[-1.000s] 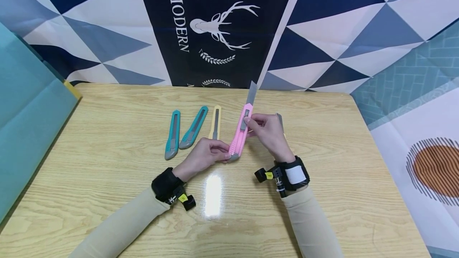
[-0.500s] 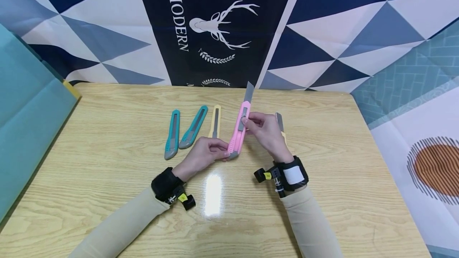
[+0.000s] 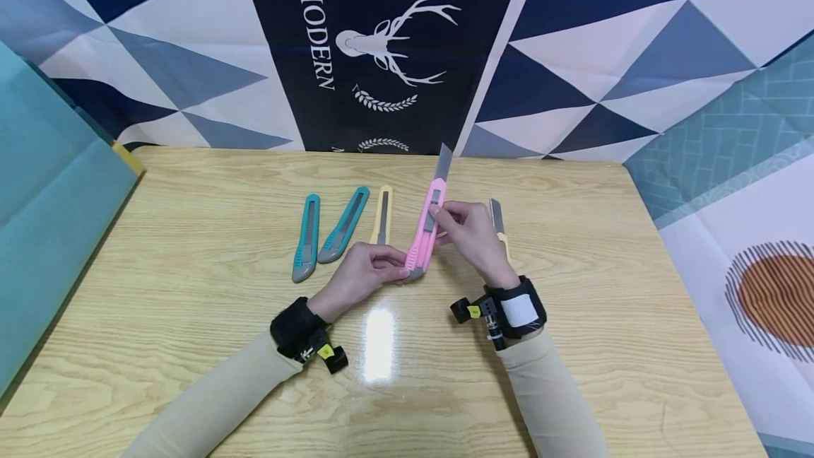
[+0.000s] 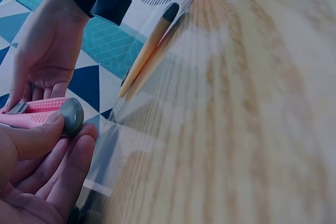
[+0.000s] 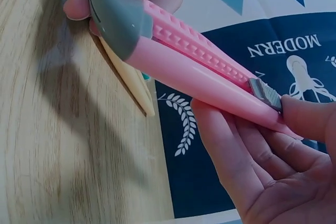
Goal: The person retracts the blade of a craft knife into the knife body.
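A pink utility knife (image 3: 421, 246) is held off the table with its blade (image 3: 443, 163) extended and pointing away. My left hand (image 3: 361, 274) pinches its grey end cap (image 5: 118, 22) between thumb and fingers, as the left wrist view also shows. Farther up the handle, my right hand (image 3: 473, 235) grips the body. The right thumb (image 5: 310, 116) lies against the grey ribbed slider (image 5: 266, 95); the fingers support the handle from the other side.
Two teal utility knives (image 3: 306, 239) and a yellow utility knife (image 3: 382, 214), partly hidden by the left hand, lie to the left. Another yellow utility knife (image 4: 149, 51) lies beyond the right hand, its blade extended. A patterned cloth (image 3: 540, 76) hangs behind the wooden table (image 3: 254, 373).
The pink knife's blade end has shifted slightly left, and both hands have moved only a little with it. Their hold on it looks the same, and the other knives lie where they were.
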{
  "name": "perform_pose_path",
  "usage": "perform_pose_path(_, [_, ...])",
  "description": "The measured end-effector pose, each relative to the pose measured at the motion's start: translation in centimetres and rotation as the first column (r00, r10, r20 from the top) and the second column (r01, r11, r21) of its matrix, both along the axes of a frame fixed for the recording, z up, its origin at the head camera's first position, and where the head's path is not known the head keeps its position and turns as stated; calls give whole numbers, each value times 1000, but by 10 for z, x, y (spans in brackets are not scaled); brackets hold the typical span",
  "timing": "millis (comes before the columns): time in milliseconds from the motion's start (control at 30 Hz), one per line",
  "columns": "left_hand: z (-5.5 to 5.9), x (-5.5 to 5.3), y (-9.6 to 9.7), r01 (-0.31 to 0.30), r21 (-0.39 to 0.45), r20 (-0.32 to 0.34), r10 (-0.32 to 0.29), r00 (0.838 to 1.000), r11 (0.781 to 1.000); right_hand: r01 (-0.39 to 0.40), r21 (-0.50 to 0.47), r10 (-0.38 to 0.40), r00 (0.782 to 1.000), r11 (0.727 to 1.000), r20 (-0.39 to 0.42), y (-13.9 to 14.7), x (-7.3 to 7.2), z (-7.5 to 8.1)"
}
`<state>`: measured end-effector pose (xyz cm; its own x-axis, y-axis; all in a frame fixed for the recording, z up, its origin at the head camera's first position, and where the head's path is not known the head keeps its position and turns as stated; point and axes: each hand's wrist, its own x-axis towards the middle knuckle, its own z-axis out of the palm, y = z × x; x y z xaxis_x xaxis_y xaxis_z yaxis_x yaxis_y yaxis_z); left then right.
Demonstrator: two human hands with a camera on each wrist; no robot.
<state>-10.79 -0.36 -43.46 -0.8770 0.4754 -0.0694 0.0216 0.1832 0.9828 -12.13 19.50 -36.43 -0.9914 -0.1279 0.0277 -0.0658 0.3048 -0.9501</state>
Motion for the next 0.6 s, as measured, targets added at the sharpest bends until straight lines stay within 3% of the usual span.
perform_pose_path(133, [0, 0, 0, 4, 7, -3, -4, 1000, 1000, 18, 4, -18, 1000, 1000, -6, 2, -3, -8])
perform_pose_path(433, [6, 3, 0, 21, 41, 24, -22, 999, 999, 22, 49, -21, 999, 999, -31, 2, -2, -7])
perform_pose_path(600, [2, 1, 1, 12, 51, 35, -14, 999, 999, 18, 73, -14, 999, 997, -49, 2, -1, -7])
